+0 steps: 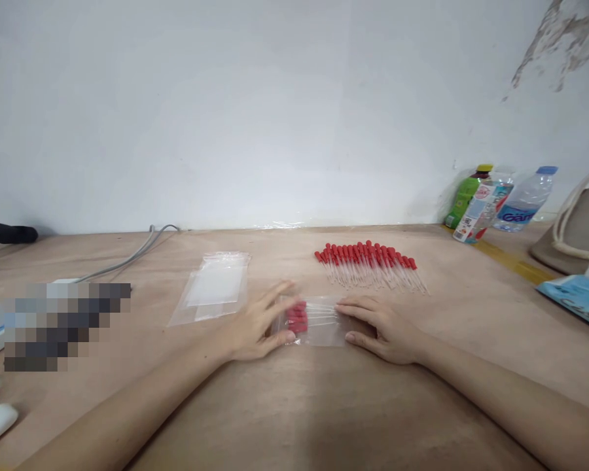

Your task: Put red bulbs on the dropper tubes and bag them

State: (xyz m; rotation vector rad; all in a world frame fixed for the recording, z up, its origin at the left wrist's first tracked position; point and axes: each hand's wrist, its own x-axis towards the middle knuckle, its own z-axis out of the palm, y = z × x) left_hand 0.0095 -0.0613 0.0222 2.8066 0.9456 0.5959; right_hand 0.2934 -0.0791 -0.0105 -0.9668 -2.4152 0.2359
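A clear plastic bag (324, 335) lies flat on the table before me, holding several droppers (297, 316) with red rubber bulbs at the left and thin clear stems pointing right. My left hand (264, 324) rests on the bag's left end, fingers spread and slightly blurred, the thumb near the bulbs. Over the right end, my right hand (383, 328) lies with its fingers stretched out, touching the bag by the stem tips. Just beyond the bag, a row of loose red-bulbed droppers (368, 255) lies side by side, bulbs towards the wall.
Flat clear bags (214, 281) lie in a stack to the left. Bottles (524, 199) and a printed carton (481, 209) stand at the back right, near a blue packet (582, 294) and a grey-brown bag (582, 219). A grey cable (127, 260) crosses the left side.
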